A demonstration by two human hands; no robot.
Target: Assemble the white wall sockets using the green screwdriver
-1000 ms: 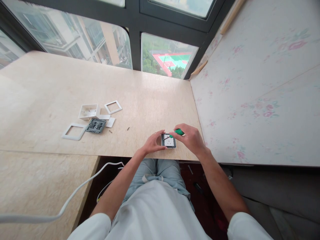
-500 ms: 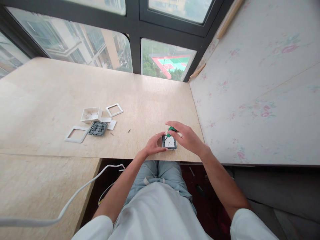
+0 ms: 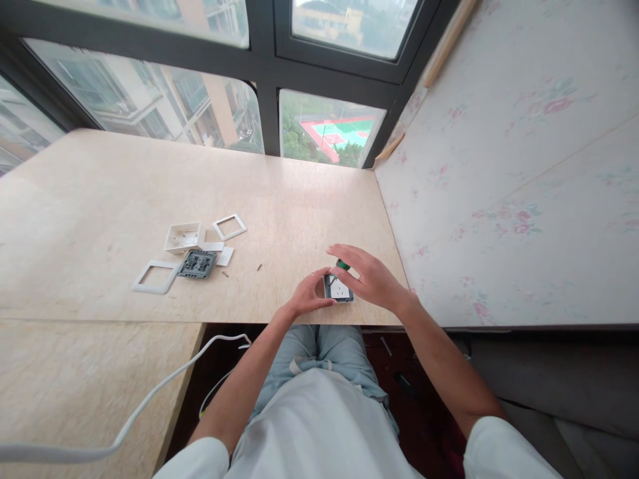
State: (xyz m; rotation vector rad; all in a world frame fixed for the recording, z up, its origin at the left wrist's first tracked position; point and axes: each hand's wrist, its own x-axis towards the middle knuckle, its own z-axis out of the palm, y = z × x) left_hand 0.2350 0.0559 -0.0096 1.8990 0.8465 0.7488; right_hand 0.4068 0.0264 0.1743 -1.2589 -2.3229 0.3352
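A small wall socket module, white face in a grey frame, lies near the front edge of the pale wooden table. My left hand grips its left side with curled fingers. My right hand is over its right side, wrapped round a green-handled screwdriver that is mostly hidden under the fingers; its index finger is stretched out to the left above the module.
Left of centre lie a white back box, two white frames, a grey switch mechanism, small white covers and loose screws. A white cable hangs at the lower left. A flowered wall panel borders the right.
My right hand turned over the screwdriver, so less of the green handle shows. The head camera tilted down a little. The left hand stays on the module.
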